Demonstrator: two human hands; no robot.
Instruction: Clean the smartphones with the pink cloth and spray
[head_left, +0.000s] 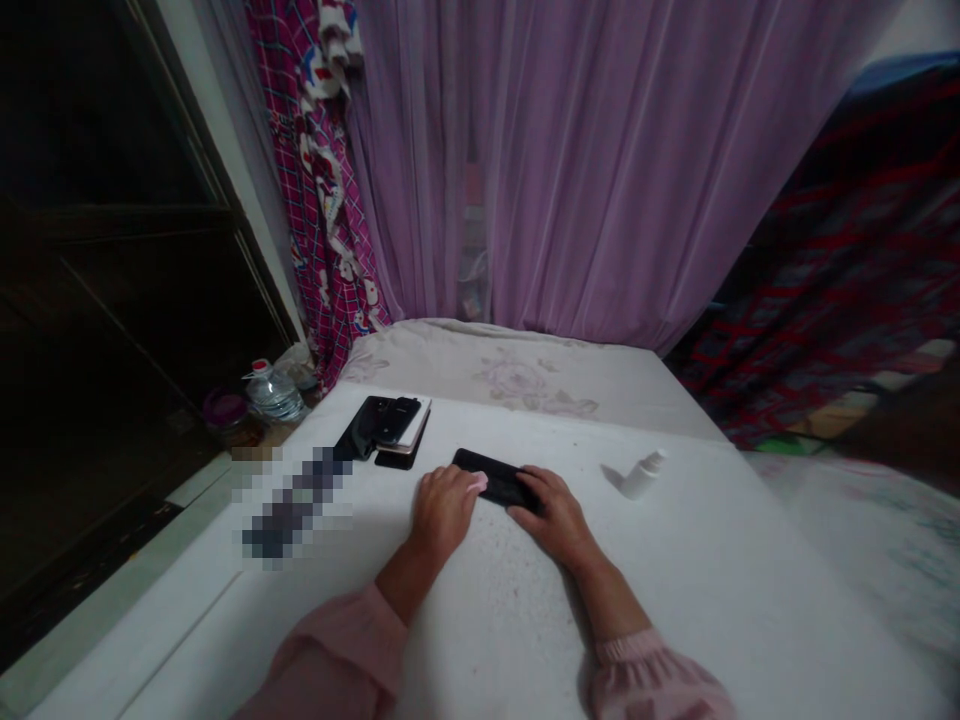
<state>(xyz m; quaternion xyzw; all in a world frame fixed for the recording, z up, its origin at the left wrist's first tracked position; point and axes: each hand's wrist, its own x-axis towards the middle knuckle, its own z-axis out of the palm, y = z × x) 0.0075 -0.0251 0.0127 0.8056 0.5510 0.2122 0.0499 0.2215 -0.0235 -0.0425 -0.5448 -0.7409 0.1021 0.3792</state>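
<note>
A black smartphone (498, 478) lies flat on the white tabletop in front of me. My left hand (444, 508) rests at its left end, fingers curled around a small pink cloth (478, 482) that touches the phone. At the right end, my right hand (553, 512) grips the phone, thumb on the near edge and fingers over the far edge. To the right stands a small white bottle (646, 472), which looks like a spray bottle.
Several phones (397, 424) are piled at the back left of the table (675, 600). A blurred-out patch (296, 505) covers something nearer me. Purple curtains (585, 180) hang behind. A clear water bottle (274, 390) stands beyond the left edge.
</note>
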